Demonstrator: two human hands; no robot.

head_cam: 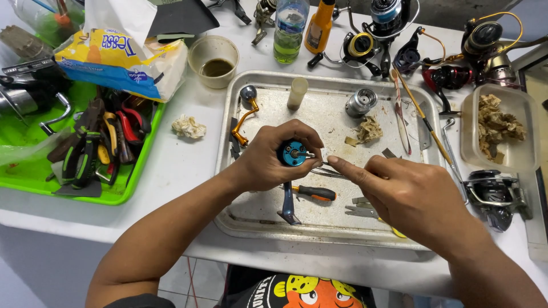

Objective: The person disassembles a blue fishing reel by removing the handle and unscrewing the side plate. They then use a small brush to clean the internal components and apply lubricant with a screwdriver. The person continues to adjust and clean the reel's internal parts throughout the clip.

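Observation:
My left hand (268, 157) grips a small blue round reel part (293, 153) above the metal tray (319, 234). My right hand (408, 194) pinches thin metal tweezers (328, 168) whose tips reach the blue part's centre. Under my hands on the tray lie a screwdriver with an orange and black handle (314, 193) and a blue reel frame piece (287, 205). An orange crank handle with a grey knob (246, 114), a cream cylinder (297, 93), a silver spool (361, 102) and a wad of dirty tissue (370, 129) lie farther back on the tray.
A green tray of pliers and tools (85, 154) sits left, with a tissue pack (114, 57) behind it. A cup of dark liquid (213, 61), bottles (290, 28) and several fishing reels (434, 57) line the back. A plastic box of used tissue (499, 125) and another reel (495, 194) stand right.

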